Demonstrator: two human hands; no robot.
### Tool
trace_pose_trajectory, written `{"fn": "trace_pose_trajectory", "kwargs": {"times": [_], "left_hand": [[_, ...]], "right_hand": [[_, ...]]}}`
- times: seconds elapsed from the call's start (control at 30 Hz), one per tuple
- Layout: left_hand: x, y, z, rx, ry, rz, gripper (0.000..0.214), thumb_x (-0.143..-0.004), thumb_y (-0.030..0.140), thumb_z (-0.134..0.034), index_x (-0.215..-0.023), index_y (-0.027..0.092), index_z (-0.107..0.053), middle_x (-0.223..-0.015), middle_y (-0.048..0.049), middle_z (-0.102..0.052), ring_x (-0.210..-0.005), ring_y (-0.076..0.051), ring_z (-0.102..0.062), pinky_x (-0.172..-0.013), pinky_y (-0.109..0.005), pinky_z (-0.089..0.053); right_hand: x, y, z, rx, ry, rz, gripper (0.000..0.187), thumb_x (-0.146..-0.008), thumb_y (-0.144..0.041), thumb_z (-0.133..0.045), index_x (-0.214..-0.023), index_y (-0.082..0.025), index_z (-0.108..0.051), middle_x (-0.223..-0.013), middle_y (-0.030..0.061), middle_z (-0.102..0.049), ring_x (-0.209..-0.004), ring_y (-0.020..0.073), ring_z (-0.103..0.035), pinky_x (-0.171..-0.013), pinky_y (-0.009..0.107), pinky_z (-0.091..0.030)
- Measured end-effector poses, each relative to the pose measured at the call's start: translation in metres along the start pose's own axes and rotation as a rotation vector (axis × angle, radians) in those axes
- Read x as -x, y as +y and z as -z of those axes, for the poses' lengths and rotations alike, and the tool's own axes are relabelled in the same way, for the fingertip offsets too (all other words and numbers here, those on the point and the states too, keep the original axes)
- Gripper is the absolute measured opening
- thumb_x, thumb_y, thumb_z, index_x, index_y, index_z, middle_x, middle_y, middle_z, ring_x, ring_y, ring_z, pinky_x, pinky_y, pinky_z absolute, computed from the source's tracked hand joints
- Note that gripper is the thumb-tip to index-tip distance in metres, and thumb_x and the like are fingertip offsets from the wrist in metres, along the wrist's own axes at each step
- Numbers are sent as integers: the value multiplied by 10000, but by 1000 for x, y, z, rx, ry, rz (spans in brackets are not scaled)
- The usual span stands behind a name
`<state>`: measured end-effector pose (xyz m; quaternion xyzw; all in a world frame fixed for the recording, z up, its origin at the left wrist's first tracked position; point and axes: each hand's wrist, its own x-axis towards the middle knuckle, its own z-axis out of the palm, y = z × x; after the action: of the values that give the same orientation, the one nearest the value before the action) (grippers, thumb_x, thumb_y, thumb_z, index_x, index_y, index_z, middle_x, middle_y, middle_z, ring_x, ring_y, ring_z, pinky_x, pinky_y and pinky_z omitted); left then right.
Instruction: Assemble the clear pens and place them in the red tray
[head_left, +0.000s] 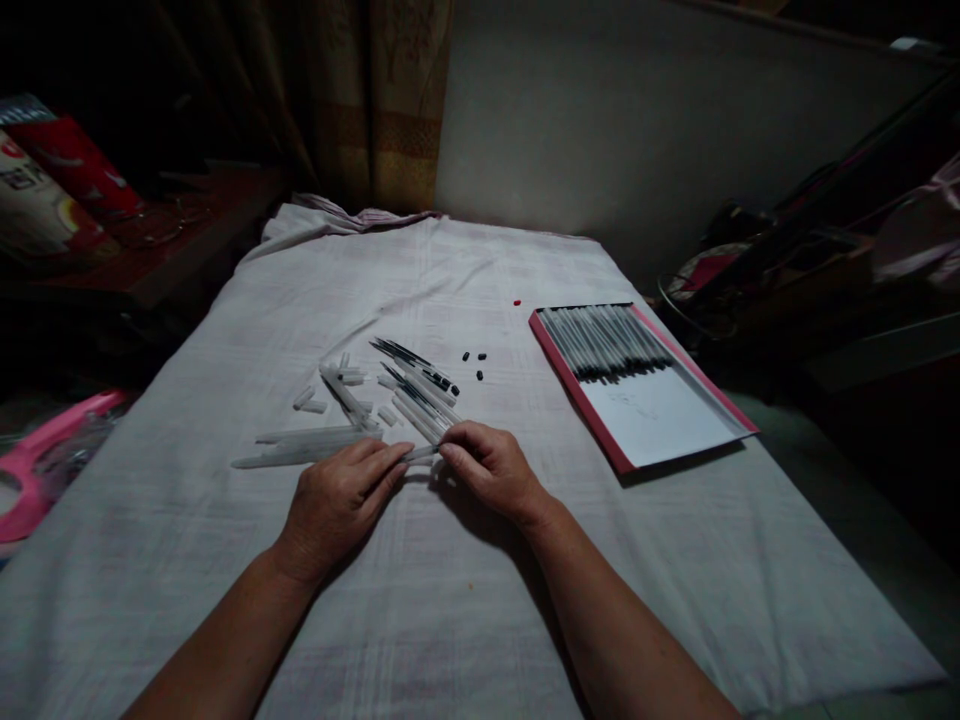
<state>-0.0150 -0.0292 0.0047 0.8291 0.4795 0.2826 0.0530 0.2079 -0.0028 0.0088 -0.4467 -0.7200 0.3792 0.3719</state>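
Between the left hand (337, 500) and the right hand (491, 472), a clear tube (421, 454) is pinched by the fingertips, one end in each, low over the cloth-covered counter (420, 620), with palms turned down and wrists angled inward. Just beyond, loose pens (418, 413) and clear caps (310, 407) are spread, too overlapped to be counted. Farther off are scattered three black plugs (480, 375) and one red plug (517, 302), and, to the right, one shallow box (649, 425) is partly filled with pens.
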Motion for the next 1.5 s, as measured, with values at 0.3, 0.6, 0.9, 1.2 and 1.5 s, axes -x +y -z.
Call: {"fn": "trace_pose_trajectory", "kwargs": {"times": [0.3,0.6,0.9,1.2,1.5], "left_hand": [[-1,1,1,-8,6,-8,293,-982,371,-508,-1129,220,-713,-943,-47,-733,-796,-171,-697,-669,-253,-510],[-1,1,0,8,-5,4,282,-978,361,-514,-1130,225,-708,-933,-47,-732,-796,-170,-696,-676,-254,-523],[-2,2,0,2,18,-2,279,-979,369,-507,-1108,244,-720,-919,-46,-735,-793,-164,-699,-656,-238,-518],[-1,-11,5,48,48,142,403,-985,459,-428,-916,211,-738,-869,-57,-776,-776,-202,-726,-662,-272,-537],[-8,-6,4,196,121,235,279,-915,480,-537,-839,224,-616,-746,-2,-664,-622,-152,-624,-600,-260,-507]], "right_hand": [[0,0,0,-7,1,16,127,-874,-286,-598,-875,-181,-670,-742,11,-673,-665,136,-604,-650,248,-459],[0,2,-1,-17,2,11,133,-880,-303,-603,-909,-195,-675,-750,10,-686,-654,130,-607,-643,238,-469],[-2,-2,-3,46,5,10,185,-893,-302,-570,-781,-192,-668,-702,5,-663,-655,132,-587,-648,243,-455],[-4,7,12,-76,231,-25,200,-869,-347,-574,-782,-188,-660,-691,16,-658,-632,138,-574,-621,248,-449],[-7,12,6,-212,252,-174,298,-830,-464,-588,-696,-198,-610,-602,-3,-604,-541,122,-517,-514,231,-408]]}}
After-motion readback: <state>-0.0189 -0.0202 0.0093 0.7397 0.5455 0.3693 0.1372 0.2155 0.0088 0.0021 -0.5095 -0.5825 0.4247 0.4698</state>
